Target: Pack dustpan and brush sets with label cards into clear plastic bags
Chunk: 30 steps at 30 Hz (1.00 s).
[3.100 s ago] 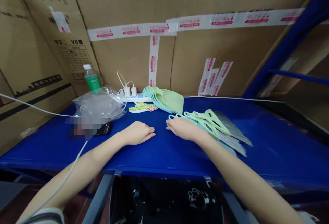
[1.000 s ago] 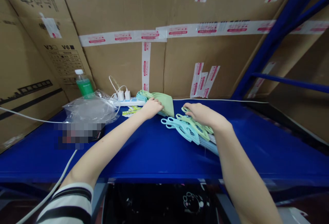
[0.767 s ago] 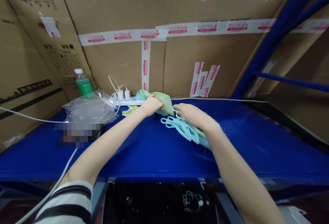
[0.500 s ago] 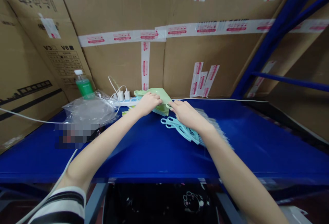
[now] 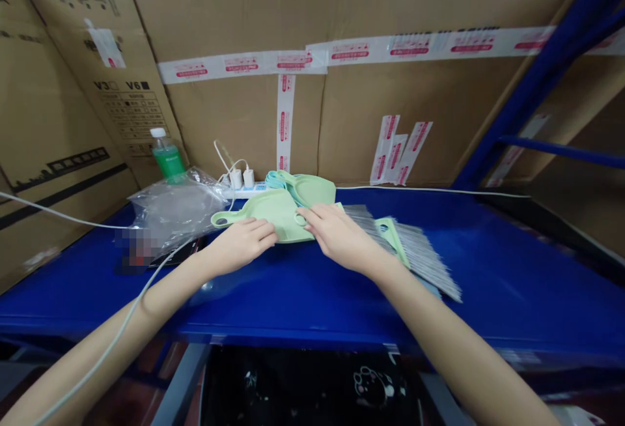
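Note:
A light green dustpan (image 5: 279, 210) lies toward the front, its looped handle pointing left. My left hand (image 5: 249, 240) is closed on its near edge beside the handle. In my right hand (image 5: 336, 234) is the ringed handle end of a green hand brush (image 5: 393, 238). The brush's grey bristles spread to the right, and my hand and forearm hide much of its handle. Behind, a second green dustpan (image 5: 315, 190) rests with light blue looped handles (image 5: 276, 180) beside it. More grey bristles (image 5: 361, 217) show behind my right wrist.
A clear plastic bag (image 5: 180, 208) and a bottle of green liquid (image 5: 168, 159) stand at the left. A power strip (image 5: 244, 190) with white plugs sits at the back. Cardboard (image 5: 234, 15) walls in the blue table (image 5: 303, 296). A white cable (image 5: 141, 296) crosses my left forearm.
A green dustpan has come forward and left from the pile with my left hand. My right hand has moved nearer, and the green brush now covers the light blue brushes. The view has shifted slightly.

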Each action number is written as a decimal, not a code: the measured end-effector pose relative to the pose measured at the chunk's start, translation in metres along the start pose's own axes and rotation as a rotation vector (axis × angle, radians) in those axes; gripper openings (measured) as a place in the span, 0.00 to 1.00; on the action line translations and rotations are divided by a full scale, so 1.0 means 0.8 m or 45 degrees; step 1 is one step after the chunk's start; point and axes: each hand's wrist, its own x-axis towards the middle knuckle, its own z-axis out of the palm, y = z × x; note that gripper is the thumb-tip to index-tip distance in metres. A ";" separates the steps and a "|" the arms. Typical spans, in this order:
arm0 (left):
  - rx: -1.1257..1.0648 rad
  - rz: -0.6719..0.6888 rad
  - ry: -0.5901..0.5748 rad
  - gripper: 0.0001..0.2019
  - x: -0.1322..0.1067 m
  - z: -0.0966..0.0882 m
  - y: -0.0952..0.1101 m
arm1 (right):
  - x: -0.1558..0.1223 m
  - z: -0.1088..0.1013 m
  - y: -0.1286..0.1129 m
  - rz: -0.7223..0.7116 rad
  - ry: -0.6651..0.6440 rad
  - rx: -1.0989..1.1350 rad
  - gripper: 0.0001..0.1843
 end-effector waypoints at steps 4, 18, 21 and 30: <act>-0.105 -0.046 0.012 0.15 -0.018 -0.003 0.005 | 0.000 0.010 -0.019 -0.177 0.014 0.016 0.17; -0.829 0.146 -0.051 0.09 -0.021 -0.018 0.042 | 0.000 0.026 -0.033 -0.299 -0.088 0.242 0.15; -0.969 0.197 -0.018 0.06 -0.020 -0.024 0.043 | 0.000 0.032 -0.036 -0.314 -0.068 0.347 0.15; -0.297 -0.647 -0.083 0.19 -0.027 -0.022 0.013 | -0.001 0.046 -0.049 -0.204 0.005 0.291 0.14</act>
